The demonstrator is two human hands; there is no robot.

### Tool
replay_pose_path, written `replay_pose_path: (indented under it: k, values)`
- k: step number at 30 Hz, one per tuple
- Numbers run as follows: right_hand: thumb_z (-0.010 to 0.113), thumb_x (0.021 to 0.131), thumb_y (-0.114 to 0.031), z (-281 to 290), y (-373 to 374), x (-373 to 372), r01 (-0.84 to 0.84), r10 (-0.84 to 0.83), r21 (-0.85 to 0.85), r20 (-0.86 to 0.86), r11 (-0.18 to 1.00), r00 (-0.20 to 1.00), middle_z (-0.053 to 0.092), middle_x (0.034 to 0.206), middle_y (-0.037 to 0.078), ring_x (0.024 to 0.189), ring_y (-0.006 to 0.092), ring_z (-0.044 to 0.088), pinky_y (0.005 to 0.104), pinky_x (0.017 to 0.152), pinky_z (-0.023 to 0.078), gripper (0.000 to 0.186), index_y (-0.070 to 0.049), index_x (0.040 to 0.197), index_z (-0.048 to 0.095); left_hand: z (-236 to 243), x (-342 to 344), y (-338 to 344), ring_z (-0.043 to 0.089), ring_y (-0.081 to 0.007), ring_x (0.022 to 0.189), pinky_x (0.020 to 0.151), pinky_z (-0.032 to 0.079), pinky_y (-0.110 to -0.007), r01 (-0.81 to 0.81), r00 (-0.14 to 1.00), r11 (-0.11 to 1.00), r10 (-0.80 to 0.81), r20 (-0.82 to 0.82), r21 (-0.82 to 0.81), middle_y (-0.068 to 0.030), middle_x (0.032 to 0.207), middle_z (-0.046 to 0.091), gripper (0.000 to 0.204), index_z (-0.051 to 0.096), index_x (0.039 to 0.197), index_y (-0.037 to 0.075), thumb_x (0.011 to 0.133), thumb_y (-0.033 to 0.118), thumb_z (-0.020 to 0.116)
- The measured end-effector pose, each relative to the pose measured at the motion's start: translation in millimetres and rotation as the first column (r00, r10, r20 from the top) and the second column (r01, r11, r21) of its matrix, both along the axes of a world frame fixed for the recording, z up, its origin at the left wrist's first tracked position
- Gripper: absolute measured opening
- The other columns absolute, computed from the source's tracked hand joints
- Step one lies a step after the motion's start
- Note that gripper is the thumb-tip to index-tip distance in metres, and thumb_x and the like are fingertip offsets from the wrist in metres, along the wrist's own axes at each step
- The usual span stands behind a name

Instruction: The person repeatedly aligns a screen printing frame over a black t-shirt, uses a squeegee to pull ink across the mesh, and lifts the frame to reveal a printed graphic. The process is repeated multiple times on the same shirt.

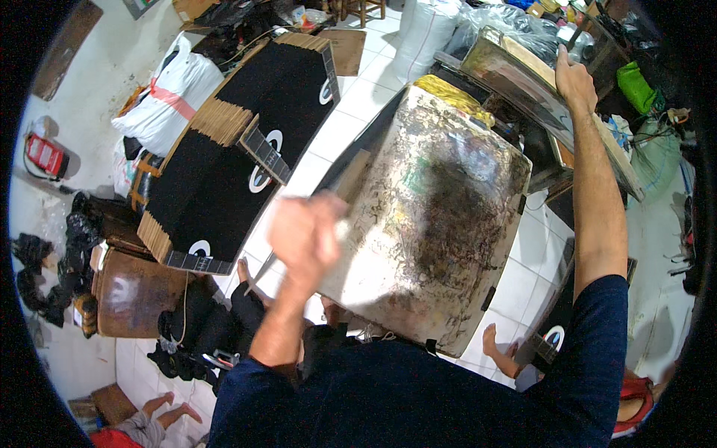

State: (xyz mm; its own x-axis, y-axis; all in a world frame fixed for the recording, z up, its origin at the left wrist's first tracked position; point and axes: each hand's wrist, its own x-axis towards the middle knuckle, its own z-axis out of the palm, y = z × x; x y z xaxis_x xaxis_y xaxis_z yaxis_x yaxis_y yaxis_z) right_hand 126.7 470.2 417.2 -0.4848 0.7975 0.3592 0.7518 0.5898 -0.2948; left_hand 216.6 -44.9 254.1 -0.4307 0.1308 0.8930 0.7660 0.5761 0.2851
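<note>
My right hand [576,86] reaches to the upper right, its fingers closed at the edge of a raised, tilted screen-printing frame [511,73]. A dark bar [578,33] sticks up beyond the fingers; whether it belongs to the frame cannot be told. Smeared by motion, my left hand [305,237] hovers over the left edge of a work board [441,276]. Something pale shows beside its fingers, too blurred to name. Worn and blotched with dark stains and paint, the board lies in front of my body. A crumpled yellow cloth [452,97] rests at its far end.
Left of the board stand stacks of black printed cardboard sheets [216,172]. Behind them sits a white sack [168,93]. Black bundles [82,231] lie farther left. Another person's foot [493,345] is on the tiles at right; bare feet [172,411] show lower left.
</note>
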Motion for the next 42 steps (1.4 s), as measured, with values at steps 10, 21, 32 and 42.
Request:
replay_pose_path:
  k: [10, 21, 32, 42]
  values:
    - [0.028, 0.098, -0.074, -1.8, 4.7, -0.6, -0.104, 0.104, 0.008, 0.009, 0.995, 0.995, 0.062, 0.143, 0.021, 0.134, 0.0389, 0.058, 0.0524, 0.112, 0.044, 0.086, -0.007, 0.138, 0.065, -119.0, 146.5, 47.7, 0.054, -0.0386, 0.127, 0.111, 0.041, -0.054, 0.713, 0.541, 0.699, -0.497, 0.678, -0.057, -0.0205, 0.134, 0.059, 0.073, 0.067, 0.129, 0.004, 0.073, 0.048, 0.085]
    - [0.031, 0.098, -0.074, -10.2, -7.7, 5.7, -0.078, 0.078, 0.029, -0.018, 0.997, 0.997, 0.065, 0.139, 0.021, 0.133, 0.041, 0.058, 0.0529, 0.111, 0.043, 0.075, -0.021, 0.138, 0.067, -281.2, -11.5, -231.5, 0.063, -0.0263, 0.077, 0.072, 0.048, -0.043, -0.404, 0.227, 0.909, 0.208, 0.951, -0.103, -0.0117, 0.08, 0.067, 0.049, 0.065, 0.091, -0.007, 0.108, 0.038, 0.052]
    - [0.046, 0.095, -0.071, -0.5, -47.4, 16.6, 0.063, -0.06, 0.028, -0.117, 0.998, 0.991, 0.072, 0.117, 0.028, 0.115, 0.0431, 0.068, 0.0509, 0.099, 0.051, 0.076, -0.002, 0.112, 0.076, -267.5, -17.7, -122.4, 0.039, -0.0079, 0.062, 0.056, 0.033, -0.032, -0.267, 0.204, 0.924, -0.225, 0.953, 0.275, 0.0057, 0.064, 0.048, 0.042, 0.061, 0.072, 0.001, 0.105, 0.027, 0.06]
    - [0.045, 0.097, -0.069, -9.1, -42.4, 20.2, 0.001, 0.0, 0.006, -0.152, 1.0, 0.988, 0.072, 0.119, 0.026, 0.116, 0.0424, 0.067, 0.0502, 0.101, 0.051, 0.072, -0.006, 0.114, 0.077, -259.4, -1.9, -117.1, 0.068, -0.0262, 0.085, 0.081, 0.053, -0.039, 0.042, 0.144, 0.997, 0.051, 0.988, -0.058, -0.0156, 0.095, 0.073, 0.051, 0.065, 0.111, -0.003, 0.081, 0.032, 0.088]
